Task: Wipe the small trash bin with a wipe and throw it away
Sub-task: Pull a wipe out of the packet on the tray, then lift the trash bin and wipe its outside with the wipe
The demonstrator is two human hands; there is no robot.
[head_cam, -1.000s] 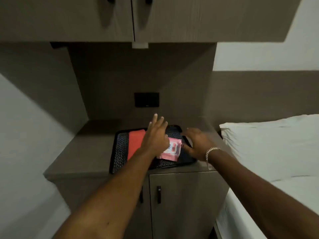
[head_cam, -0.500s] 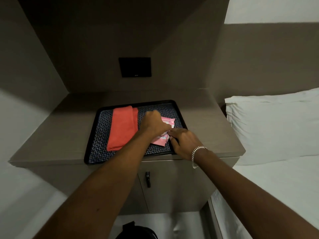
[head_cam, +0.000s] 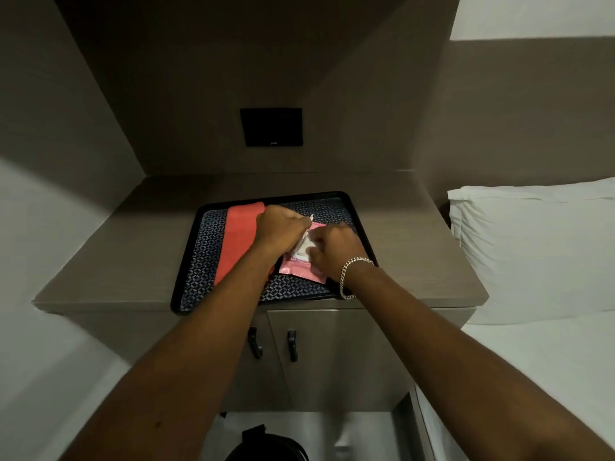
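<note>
A pink pack of wipes (head_cam: pixel 301 272) lies on a black patterned tray (head_cam: pixel 199 247) on the nightstand. My left hand (head_cam: pixel 283 229) grips the pack's lifted flap at its upper left. My right hand (head_cam: pixel 332 249), with a silver bracelet on the wrist, pinches a white wipe (head_cam: pixel 303 249) at the pack's opening. A dark round object, apparently the small trash bin (head_cam: pixel 266 447), shows on the floor at the bottom edge, mostly cut off.
A folded red cloth (head_cam: pixel 238 239) lies on the tray's left side. The nightstand (head_cam: pixel 109 261) has two cupboard doors with dark handles (head_cam: pixel 292 344). A bed with a white pillow (head_cam: pixel 532 247) stands at the right. A black wall plate (head_cam: pixel 271 127) sits above.
The view has tilted down and come closer. My left hand has lifted the pack's flap and my right hand has moved onto the opening, where white wipe now shows.
</note>
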